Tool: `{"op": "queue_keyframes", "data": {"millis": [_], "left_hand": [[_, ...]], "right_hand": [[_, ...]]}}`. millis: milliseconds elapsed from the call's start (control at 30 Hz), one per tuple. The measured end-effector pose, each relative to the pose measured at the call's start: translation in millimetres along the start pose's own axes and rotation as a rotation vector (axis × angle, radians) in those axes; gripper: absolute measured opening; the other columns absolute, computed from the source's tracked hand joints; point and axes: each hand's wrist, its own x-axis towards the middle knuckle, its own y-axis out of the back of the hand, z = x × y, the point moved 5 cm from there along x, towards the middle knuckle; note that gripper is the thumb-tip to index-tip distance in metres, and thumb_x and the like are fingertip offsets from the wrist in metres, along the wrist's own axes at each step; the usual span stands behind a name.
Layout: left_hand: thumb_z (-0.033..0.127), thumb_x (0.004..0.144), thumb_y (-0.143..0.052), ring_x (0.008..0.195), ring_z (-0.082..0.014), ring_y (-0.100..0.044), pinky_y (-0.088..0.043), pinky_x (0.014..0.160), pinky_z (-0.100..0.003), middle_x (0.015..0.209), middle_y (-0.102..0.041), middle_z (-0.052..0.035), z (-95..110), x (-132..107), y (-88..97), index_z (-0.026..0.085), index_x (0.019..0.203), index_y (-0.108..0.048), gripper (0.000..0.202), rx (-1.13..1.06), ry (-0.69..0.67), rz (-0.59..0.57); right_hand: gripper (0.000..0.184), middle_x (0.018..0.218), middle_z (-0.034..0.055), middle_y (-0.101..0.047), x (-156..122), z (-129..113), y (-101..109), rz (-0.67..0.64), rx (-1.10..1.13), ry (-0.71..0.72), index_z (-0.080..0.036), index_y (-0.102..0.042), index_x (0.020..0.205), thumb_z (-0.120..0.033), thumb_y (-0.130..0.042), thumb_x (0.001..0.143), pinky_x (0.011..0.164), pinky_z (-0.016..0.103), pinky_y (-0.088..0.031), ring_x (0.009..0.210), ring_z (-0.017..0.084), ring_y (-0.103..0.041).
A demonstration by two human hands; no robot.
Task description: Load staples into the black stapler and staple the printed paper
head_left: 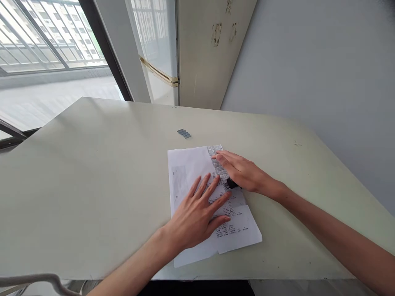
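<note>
We mark the key relation first: the small black stapler-like tool sits on the right part of the printed sheets, directly under the heel side of the right hand, with its metal nose showing on the left, close to the left hand's index and middle fingertips. The right hand is nearer, and on top of it; the left is just beside. What we see of the tool runs roughly crosswise, nose toward the left hand, but too little shows to be sure of its long axis. The sheets' long axis runs away from the person, slightly tilted. Left grip: spread flat, palm down on the paper, fingers apart, nothing grasped. Right grip: fingers stretched out over the upper right print; we can't tell whether the palm closes on the tool. Strips of staples lie on the tabletop beyond the sheets' top edge, apart from both hands. Hidden: most of the tool's body, and whether its nose touches the paper. Hard to make out: the print itself, too small to read, and the sheet count, as edges overlap unevenly at lower right.
</note>
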Motion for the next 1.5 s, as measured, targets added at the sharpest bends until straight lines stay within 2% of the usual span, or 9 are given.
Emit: {"op": "queue_keyframes", "data": {"millis": [200,367,700,867,1033,1233,1400,1500], "left_hand": [[0.056,0.11,-0.045,0.163,-0.0343,-0.008,-0.02,0.133,-0.06,0.178,-0.014,-0.0062,-1.2,-0.8,-2.6,0.029,0.162,-0.042,0.058,-0.019,0.016,-0.014],[0.055,0.11,-0.045,0.163,-0.0338,-0.006,-0.021,0.133,-0.06,0.178,-0.012,-0.0052,-1.2,-1.6,-3.5,0.029,0.163,-0.04,0.059,-0.027,0.021,0.002],[0.056,0.111,-0.041,0.162,-0.0353,-0.007,-0.021,0.132,-0.061,0.177,-0.015,-0.0107,-0.1,0.1,-4.6,0.026,0.163,-0.041,0.06,-0.017,0.032,-0.033],[0.056,0.11,-0.044,0.162,-0.0342,-0.007,-0.02,0.133,-0.06,0.177,-0.017,-0.0079,-0.5,-0.5,-4.9,0.027,0.162,-0.042,0.059,-0.029,0.04,-0.017],[0.056,0.111,-0.041,0.162,-0.0346,-0.005,-0.021,0.133,-0.06,0.177,-0.017,-0.009,0.1,-0.1,-5.3,0.027,0.162,-0.042,0.059,-0.006,0.036,-0.04],[0.055,0.111,-0.045,0.163,-0.0335,-0.007,-0.02,0.133,-0.059,0.177,-0.016,-0.007,-0.3,-0.5,-5.2,0.028,0.162,-0.042,0.058,-0.025,0.033,0.002],[0.054,0.11,-0.046,0.163,-0.0347,-0.009,-0.019,0.133,-0.059,0.176,-0.02,-0.0106,0.2,-0.9,-6.6,0.024,0.161,-0.043,0.059,-0.015,0.031,0.007],[0.053,0.11,-0.047,0.163,-0.0339,-0.012,-0.019,0.133,-0.058,0.176,-0.023,-0.0098,0.7,-0.4,-5.5,0.025,0.161,-0.044,0.058,-0.021,0.032,0.019]], "right_hand": [[0.068,0.165,0.0055,-0.05,3.1,1.0,-5.5,0.015,-0.068,-0.041,-0.031,-0.067,0.143,-0.074,-0.031,0.104,0.13,0.06,-0.024,0.159,0.036,-0.034],[0.068,0.167,0.004,-0.048,5.2,1.6,-9.2,0.019,-0.12,-0.021,-0.032,-0.068,0.142,-0.074,-0.029,0.105,0.13,0.061,-0.024,0.159,0.035,-0.034],[0.061,0.166,0.003,-0.048,6.3,3.2,-12.6,0.023,-0.161,-0.006,-0.034,-0.068,0.142,-0.068,-0.031,0.107,0.129,0.062,-0.025,0.159,0.036,-0.034],[0.061,0.166,0.0019,-0.049,6.2,7.3,-5.2,0.007,-0.056,-0.021,-0.034,-0.068,0.141,-0.07,-0.032,0.106,0.13,0.059,-0.026,0.158,0.035,-0.035],[0.063,0.168,0.0016,-0.047,6.5,12.1,-1.0,-0.01,0.002,-0.065,-0.034,-0.066,0.143,-0.071,-0.032,0.106,0.131,0.056,-0.022,0.16,0.034,-0.033],[0.062,0.17,0.0016,-0.043,4.0,3.8,-3.1,-0.016,-0.094,-0.07,-0.033,-0.063,0.147,-0.066,-0.028,0.108,0.129,0.06,-0.026,0.16,0.035,-0.031],[0.06,0.172,0.0006,-0.039,2.0,-5.9,-5.3,-0.05,-0.231,-0.074,-0.032,-0.059,0.15,-0.058,-0.022,0.111,0.128,0.056,-0.03,0.161,0.029,-0.03],[0.059,0.172,0.0,-0.04,2.0,-8.1,-6.5,-0.05,-0.269,-0.073,-0.033,-0.059,0.15,-0.058,-0.021,0.111,0.128,0.056,-0.031,0.161,0.03,-0.031]]}}
